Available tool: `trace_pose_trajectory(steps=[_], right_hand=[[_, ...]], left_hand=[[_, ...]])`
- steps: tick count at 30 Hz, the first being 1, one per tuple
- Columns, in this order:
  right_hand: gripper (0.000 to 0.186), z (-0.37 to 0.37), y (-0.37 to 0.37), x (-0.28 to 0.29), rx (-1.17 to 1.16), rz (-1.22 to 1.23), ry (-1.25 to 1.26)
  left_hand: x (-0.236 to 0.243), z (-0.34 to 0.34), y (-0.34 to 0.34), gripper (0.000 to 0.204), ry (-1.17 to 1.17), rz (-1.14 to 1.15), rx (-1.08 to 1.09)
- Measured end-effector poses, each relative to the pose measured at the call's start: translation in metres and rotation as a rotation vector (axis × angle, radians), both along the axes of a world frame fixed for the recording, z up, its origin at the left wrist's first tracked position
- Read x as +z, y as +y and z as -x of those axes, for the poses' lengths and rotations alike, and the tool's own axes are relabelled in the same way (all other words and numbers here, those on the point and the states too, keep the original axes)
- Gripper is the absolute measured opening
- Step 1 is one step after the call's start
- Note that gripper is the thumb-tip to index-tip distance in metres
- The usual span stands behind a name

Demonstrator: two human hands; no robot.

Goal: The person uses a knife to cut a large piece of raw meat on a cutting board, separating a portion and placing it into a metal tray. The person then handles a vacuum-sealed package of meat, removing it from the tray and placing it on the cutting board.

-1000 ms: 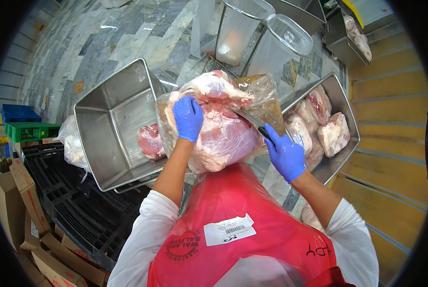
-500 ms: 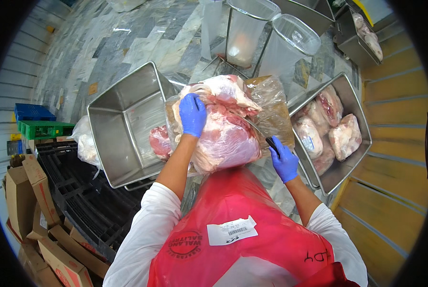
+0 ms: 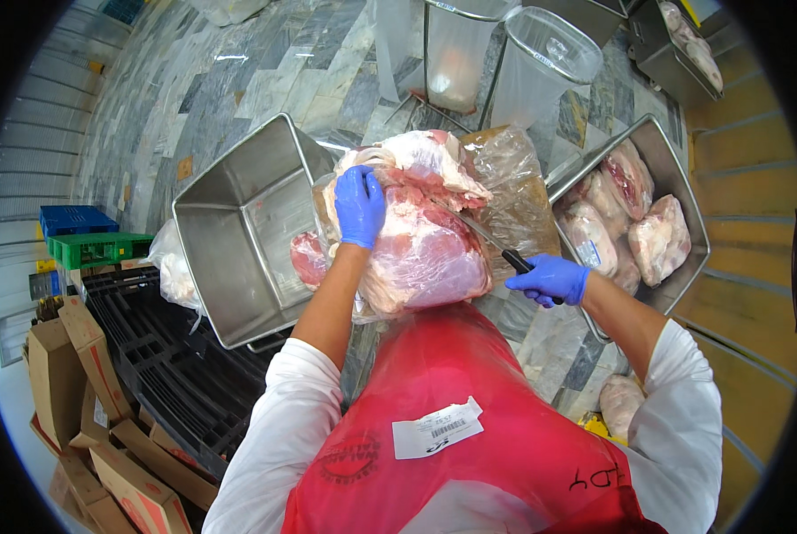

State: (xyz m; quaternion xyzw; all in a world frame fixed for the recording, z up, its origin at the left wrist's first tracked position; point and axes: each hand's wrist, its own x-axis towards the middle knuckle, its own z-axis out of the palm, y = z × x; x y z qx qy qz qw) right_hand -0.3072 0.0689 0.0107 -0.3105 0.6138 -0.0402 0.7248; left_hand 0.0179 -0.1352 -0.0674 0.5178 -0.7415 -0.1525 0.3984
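A large cut of raw meat with white fat and a pink face lies in front of me on plastic-covered cardboard. My left hand, in a blue glove, presses on its upper left part with the fingers curled into the fat; the fingertips are partly hidden. In my blue-gloved right hand is a black-handled knife, its blade slanting up and left to the cleft between the upper and lower parts of the meat. A smaller piece of meat sits at the left edge.
A steel tub stands to the left, and another steel tub with several wrapped meat pieces to the right. Clear plastic-lined bins stand beyond. Black pallets and cardboard boxes occupy the lower left.
My right hand has moved right and slightly down with the knife, drawing it back so more of the blade shows. The left hand stays on the meat.
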Motion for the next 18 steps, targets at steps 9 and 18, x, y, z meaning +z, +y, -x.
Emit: trace_pose_trajectory(steps=[9, 18], right_hand=[[0.022, -0.049, 0.038, -0.063, -0.025, 0.62, 0.959], [0.022, -0.057, 0.04, -0.124, -0.146, 0.692, 1.078]], left_hand=[[0.003, 0.006, 0.004, 0.013, 0.086, -0.034, 0.08], [0.002, 0.004, 0.0, 0.012, 0.102, 0.0, 0.05]])
